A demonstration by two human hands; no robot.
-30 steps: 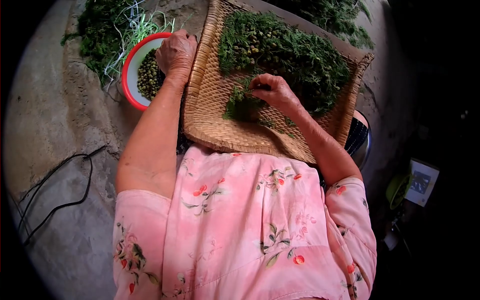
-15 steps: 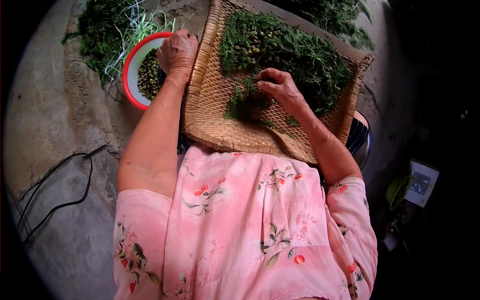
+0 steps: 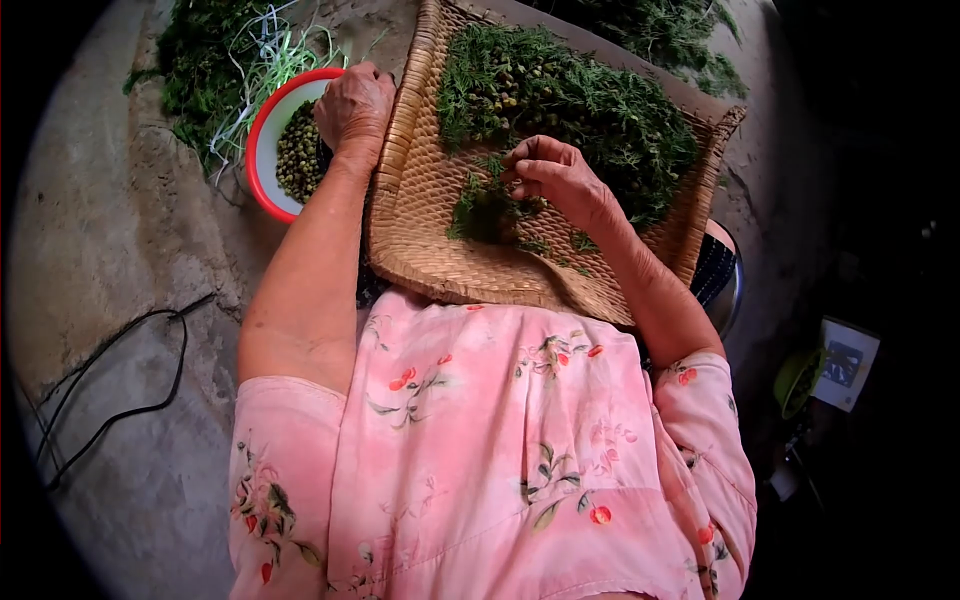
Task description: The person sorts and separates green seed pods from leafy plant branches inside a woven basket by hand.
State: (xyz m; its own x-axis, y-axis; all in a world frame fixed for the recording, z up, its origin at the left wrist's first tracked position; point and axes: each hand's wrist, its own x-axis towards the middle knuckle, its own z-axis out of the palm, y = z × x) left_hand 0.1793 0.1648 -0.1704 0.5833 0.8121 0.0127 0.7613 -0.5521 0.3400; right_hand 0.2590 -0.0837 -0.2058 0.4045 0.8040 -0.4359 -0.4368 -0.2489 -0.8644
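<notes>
A wicker tray [image 3: 420, 215] tilts across my lap, with a heap of green sprigs [image 3: 640, 140] and small round pods [image 3: 515, 85] over its far part. My right hand [image 3: 545, 172] is above the tray's middle, its fingers curled together at a smaller bunch of sprigs [image 3: 480, 208]; what they pinch is too small to name. At the tray's left rim, my left hand [image 3: 355, 105] reaches over the right edge of a white bowl [image 3: 262, 155] with a red rim. Its fingertips are hidden. Small greenish pods [image 3: 298, 155] lie in the bowl.
More green branches [image 3: 195, 80] and pale plastic strips [image 3: 290, 55] lie beyond the bowl. Another branch pile [image 3: 670, 35] is behind the tray. A black cable [image 3: 125, 410] loops over the floor at left. A green basket [image 3: 797, 380] stands at right.
My right hand has shifted slightly right from where it was a second ago, and its fingers have opened and closed a little over the sprigs. My left hand has stayed by the bowl.
</notes>
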